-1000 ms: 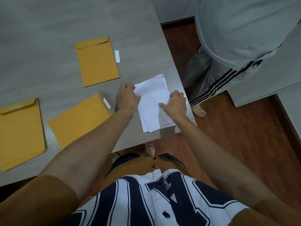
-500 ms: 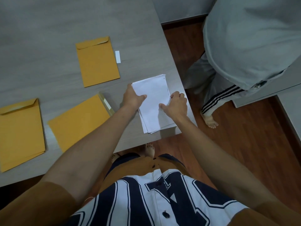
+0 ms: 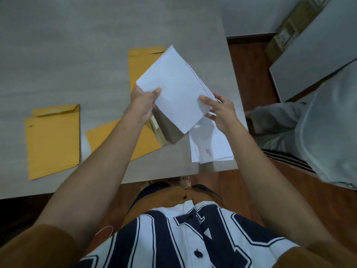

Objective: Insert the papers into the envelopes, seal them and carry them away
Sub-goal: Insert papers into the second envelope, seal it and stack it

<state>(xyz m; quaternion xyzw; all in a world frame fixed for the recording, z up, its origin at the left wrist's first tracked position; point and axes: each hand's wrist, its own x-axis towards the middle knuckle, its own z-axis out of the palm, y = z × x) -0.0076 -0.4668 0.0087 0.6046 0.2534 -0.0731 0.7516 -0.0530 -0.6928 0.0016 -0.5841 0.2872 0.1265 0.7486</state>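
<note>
A white sheaf of paper (image 3: pixel 174 88) is lifted off the grey table (image 3: pixel 77 45) and tilted. My left hand (image 3: pixel 144 102) grips its left edge, thumb on top. My right hand (image 3: pixel 220 111) holds its right edge with the fingers spread. Below it the remaining stack of white papers (image 3: pixel 210 146) lies near the table's right front corner. Three yellow envelopes lie flat: one at the left (image 3: pixel 53 140), one under my left forearm (image 3: pixel 117 136) with its flap open, and one farther back (image 3: pixel 141 64) partly hidden by the lifted sheets.
Another person in grey clothes (image 3: pixel 318 136) stands close at the right, beside the table's corner. A grey cabinet (image 3: pixel 316 49) and a cardboard box (image 3: pixel 286 28) stand on the wooden floor (image 3: pixel 251 78) at the right. My own feet show below the table edge.
Both hands were pressing on the paper stack on the table. Now they have lifted some sheets up and toward the left. The person at the right has shifted further right.
</note>
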